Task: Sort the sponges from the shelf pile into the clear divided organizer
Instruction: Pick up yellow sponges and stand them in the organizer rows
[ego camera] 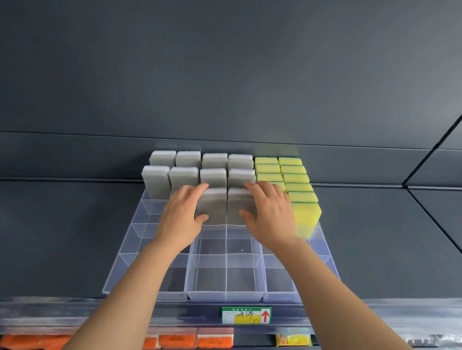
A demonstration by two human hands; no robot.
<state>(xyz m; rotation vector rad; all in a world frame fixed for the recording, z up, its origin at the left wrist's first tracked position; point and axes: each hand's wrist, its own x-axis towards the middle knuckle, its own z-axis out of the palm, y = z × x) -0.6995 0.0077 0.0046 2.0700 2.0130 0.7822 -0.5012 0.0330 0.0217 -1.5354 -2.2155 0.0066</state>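
Note:
A clear divided organizer (pixel 225 282) sits on a dark shelf. Several grey sponges (pixel 185 177) stand upright in its back compartments, and several yellow-green sponges (pixel 296 179) fill the two right columns. My left hand (pixel 181 215) grips a grey sponge (pixel 213 205) standing in the third row, fingers over its top and thumb on its front. My right hand (pixel 271 213) holds the neighbouring grey sponge (pixel 238 204) the same way. The two sponges stand side by side, touching. No loose pile of sponges is in view.
The front compartments of the organizer hold nothing. A green and yellow shelf label (pixel 246 314) with a red arrow hangs below. Orange packs (pixel 177 340) and a yellow pack (pixel 292 340) lie on the lower shelf. A dark wall panel (pixel 218 81) rises behind.

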